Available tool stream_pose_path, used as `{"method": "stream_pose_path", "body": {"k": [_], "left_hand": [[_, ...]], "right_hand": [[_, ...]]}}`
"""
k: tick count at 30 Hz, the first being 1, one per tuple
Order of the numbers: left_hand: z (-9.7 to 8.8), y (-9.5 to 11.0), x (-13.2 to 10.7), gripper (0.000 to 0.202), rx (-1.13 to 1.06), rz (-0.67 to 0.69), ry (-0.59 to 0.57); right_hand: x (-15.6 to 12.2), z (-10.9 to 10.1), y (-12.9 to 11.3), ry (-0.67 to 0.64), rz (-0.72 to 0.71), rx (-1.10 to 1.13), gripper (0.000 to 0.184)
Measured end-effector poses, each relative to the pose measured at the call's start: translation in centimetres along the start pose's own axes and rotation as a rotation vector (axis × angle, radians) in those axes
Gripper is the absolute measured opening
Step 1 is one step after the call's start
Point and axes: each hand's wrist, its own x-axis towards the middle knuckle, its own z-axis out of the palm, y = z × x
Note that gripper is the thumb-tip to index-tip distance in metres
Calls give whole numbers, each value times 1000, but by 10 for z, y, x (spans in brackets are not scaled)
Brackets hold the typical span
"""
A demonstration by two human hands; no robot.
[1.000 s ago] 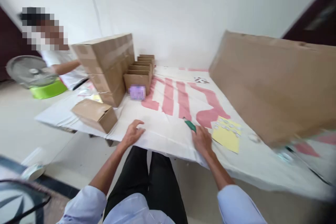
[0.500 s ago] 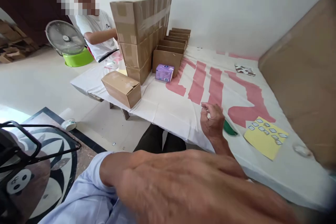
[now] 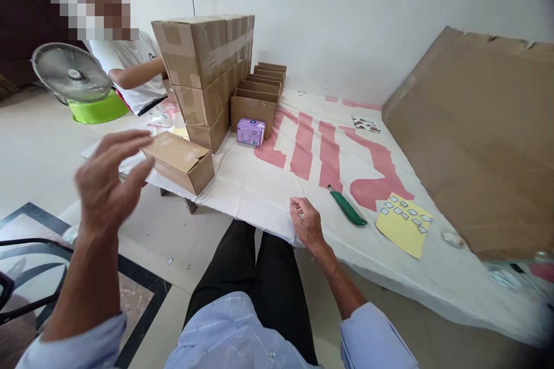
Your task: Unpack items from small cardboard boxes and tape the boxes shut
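My left hand [image 3: 113, 181] is raised at the left, slightly blurred. Its fingers are apart with nothing between them, and its fingertips overlap the left end of a closed cardboard box [image 3: 182, 162] in the view; I cannot tell whether they touch. Over the front edge of the cloth-covered table [image 3: 259, 202], my right hand [image 3: 308, 222] has its fingers loosely curled in, with nothing seen in them. Just to its right lies a green utility knife [image 3: 348, 206]. Farther right is a yellow sheet [image 3: 400, 230] carrying several small pale stickers.
Taped cartons [image 3: 203, 69] are stacked at the left of the table. Beside them stand a row of open boxes [image 3: 255, 106] and a purple package [image 3: 251, 131]. A large cardboard sheet [image 3: 471, 144] leans at the right. Behind the cartons sits another person [image 3: 130, 69], near a fan [image 3: 73, 74].
My left arm has swung from across the lower view to the left, near the closed box. My right hand has drawn back from the knife, which now shows whole. The view has turned right.
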Motion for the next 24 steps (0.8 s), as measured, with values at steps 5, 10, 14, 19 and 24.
{"method": "stream_pose_path", "body": {"k": [5, 10, 14, 19, 24], "left_hand": [[53, -116, 89, 60, 4, -485, -112], [76, -150, 68, 69, -106, -479, -140], [90, -131, 28, 79, -191, -426, -186], [124, -85, -10, 74, -344, -371, -310], [145, -46, -32, 62, -476, -317, -472]], "right_hand": [[10, 26, -31, -184, 87, 213, 38], [44, 59, -71, -386, 107, 442, 62], [67, 74, -90, -440, 122, 601, 88], [65, 57, -93, -347, 72, 628, 94], [37, 4, -78, -244, 103, 526, 84]]}}
